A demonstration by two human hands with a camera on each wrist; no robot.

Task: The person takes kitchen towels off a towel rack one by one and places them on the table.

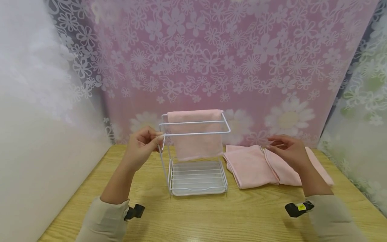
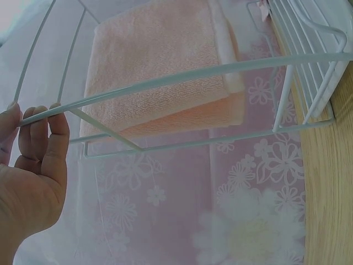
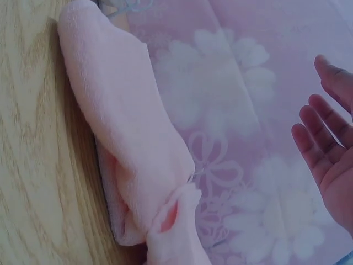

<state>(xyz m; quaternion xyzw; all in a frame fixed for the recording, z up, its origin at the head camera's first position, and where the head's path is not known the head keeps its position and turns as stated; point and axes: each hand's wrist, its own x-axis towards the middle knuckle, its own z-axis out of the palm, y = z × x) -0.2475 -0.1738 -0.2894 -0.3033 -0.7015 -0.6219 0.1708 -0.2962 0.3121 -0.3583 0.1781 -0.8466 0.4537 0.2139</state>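
A white wire rack (image 1: 196, 134) stands on the table, with a pink towel (image 1: 196, 141) draped over its rear top bar. My left hand (image 1: 143, 144) pinches the rack's upper left corner between thumb and fingers; the left wrist view shows the fingertips (image 2: 41, 118) on the white bar. Right of the rack lie folded pink towels (image 1: 251, 166), partly overlapping each other. Above them hovers my right hand (image 1: 287, 149), fingers loosely bent and holding nothing. In the right wrist view that hand (image 3: 333, 149) is apart from the rolled-looking towel edge (image 3: 121, 110).
A white tray (image 1: 196, 178) sits in the rack's base beneath several wires. The wooden table (image 1: 193, 218) runs back to a pink flowered curtain (image 1: 196, 60). A white wall (image 1: 54, 117) borders the left side, and a pale flowered curtain (image 1: 359, 111) the right.
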